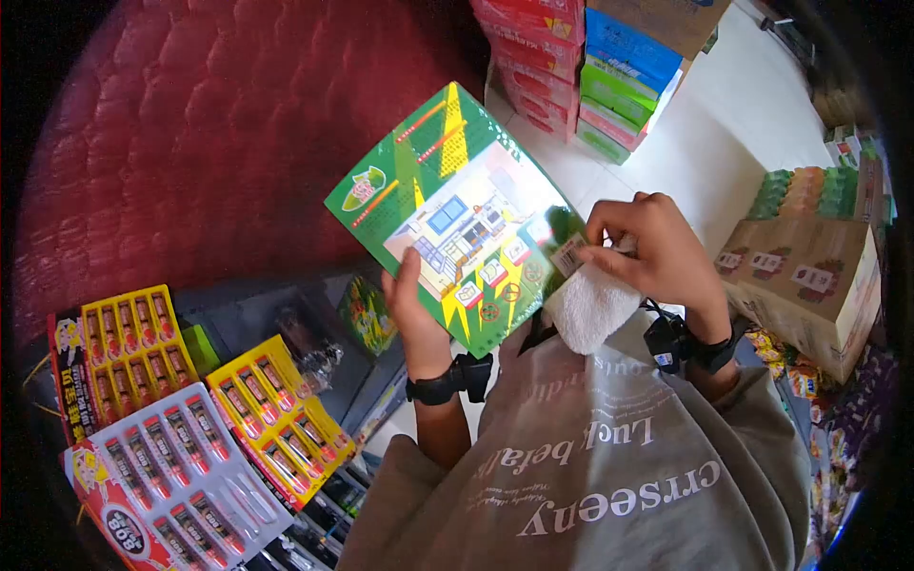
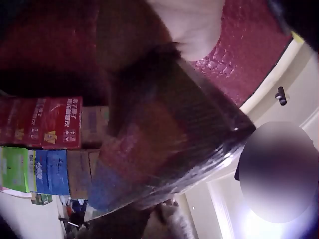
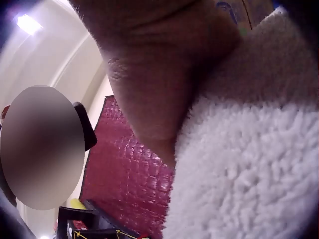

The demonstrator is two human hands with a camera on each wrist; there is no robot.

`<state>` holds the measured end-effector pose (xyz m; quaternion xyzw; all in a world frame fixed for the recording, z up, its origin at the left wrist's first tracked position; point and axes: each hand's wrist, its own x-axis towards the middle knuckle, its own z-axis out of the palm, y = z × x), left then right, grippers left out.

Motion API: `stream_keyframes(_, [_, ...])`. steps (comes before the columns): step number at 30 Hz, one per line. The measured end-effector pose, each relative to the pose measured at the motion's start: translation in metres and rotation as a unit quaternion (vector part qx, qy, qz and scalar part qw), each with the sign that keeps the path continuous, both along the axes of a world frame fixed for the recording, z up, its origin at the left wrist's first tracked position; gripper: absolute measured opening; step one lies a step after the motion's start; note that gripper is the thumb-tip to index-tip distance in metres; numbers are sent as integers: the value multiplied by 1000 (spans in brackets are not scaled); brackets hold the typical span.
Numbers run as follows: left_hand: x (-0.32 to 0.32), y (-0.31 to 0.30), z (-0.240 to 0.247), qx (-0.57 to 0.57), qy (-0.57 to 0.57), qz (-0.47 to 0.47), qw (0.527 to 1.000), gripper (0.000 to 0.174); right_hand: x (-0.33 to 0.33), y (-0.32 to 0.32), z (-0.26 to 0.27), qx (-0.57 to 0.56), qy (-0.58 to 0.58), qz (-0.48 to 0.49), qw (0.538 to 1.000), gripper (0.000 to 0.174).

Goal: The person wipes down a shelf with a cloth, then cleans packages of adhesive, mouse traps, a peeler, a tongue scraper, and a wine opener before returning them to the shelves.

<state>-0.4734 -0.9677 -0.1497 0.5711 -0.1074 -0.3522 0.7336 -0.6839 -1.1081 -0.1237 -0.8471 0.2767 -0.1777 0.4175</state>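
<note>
A flat green box (image 1: 428,205) with yellow zigzags and a printed kitchen picture is held up tilted in front of the chest. My left hand (image 1: 419,319) grips its lower left edge, thumb on the printed face and the other fingers hidden behind. In the left wrist view the shiny, plastic-wrapped package (image 2: 164,129) appears dark and blurred. By the barcode at the box's right corner, my right hand (image 1: 662,252) pinches a white fluffy cloth (image 1: 592,314), which hangs below the fingers. The same cloth (image 3: 249,159) fills much of the right wrist view.
Cards of small red-and-black tubes, one yellow (image 1: 276,419) and one white (image 1: 181,485), lie at lower left. Behind them spreads a dark red, leather-like surface (image 1: 219,143). Red cartons (image 1: 533,57) and a blue carton (image 1: 628,52) are stacked at the back. A brown carton (image 1: 809,276) stands at right.
</note>
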Motion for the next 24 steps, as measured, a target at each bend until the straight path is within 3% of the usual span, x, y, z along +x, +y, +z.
stream_keyframes(1, [3,2,-3,0,2,8,1000,37,3,2,-2,-6,18,-29,999,18])
stream_keyframes(5, [11,2,-10,27,70,18,997,35,25,23,-21,-55,122,-31,990,55])
stream_keyframes(6, [16,4,-25,27,109,16,994,36,34,31,-25,-39,181,19,983,80])
stream_keyframes(10, [23,4,-54,106,175,42,978,36,82,70,-74,-65,231,118,964,81])
stream_keyframes(13, [40,28,-84,160,85,-91,979,55,104,107,-128,-59,192,120,972,70])
stream_keyframes(14, [47,38,-102,157,103,-114,975,66,107,124,-164,-54,140,95,984,48])
stream_keyframes(15, [53,53,-126,191,78,-105,973,67,110,138,-185,135,87,39,986,42])
stream_keyframes(16, [58,69,-144,289,-39,-131,947,66,114,150,-203,319,34,-21,947,37])
stream_keyframes(17, [63,84,-164,378,-156,-156,899,64,120,159,-219,487,-20,-83,869,31])
stream_keyframes(18, [62,118,-211,474,-157,-96,861,55,126,169,-230,550,-10,-106,828,25])
stream_keyframes(21, [80,182,-238,389,96,-117,909,43,146,222,-287,611,3,-109,784,26])
stream_keyframes(24, [100,243,-266,284,222,25,932,34,187,264,-317,626,-65,-40,776,29])
